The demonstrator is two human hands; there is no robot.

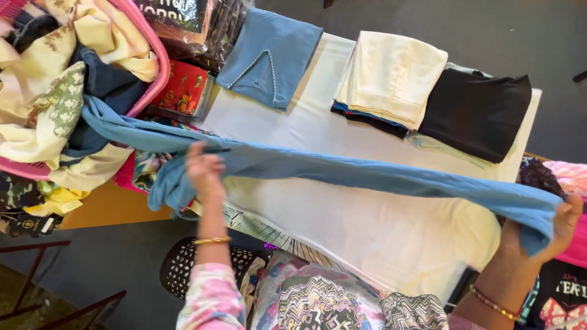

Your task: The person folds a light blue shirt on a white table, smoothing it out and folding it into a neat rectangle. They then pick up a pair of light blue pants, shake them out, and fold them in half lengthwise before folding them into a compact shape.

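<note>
Stretching a long blue cloth (367, 174) above the white-covered table (367, 232): left hand (205, 171) grips it near the pink basket (160, 67), right hand (559, 226) apparently clamps its far end; hands well apart.

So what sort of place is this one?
Probably a home or small laundry folding spot: a pink basket heaped with clothes, folded garments stacked on a white-covered table, and both hands stretching a blue cloth.

Blue cloth (367, 174), long and bunched into a narrow band, stretched taut above the table. One end trailed out of the pink basket, gathered in folds at the left; other end draped and wrapped at the right, slanted slightly downward.
</note>
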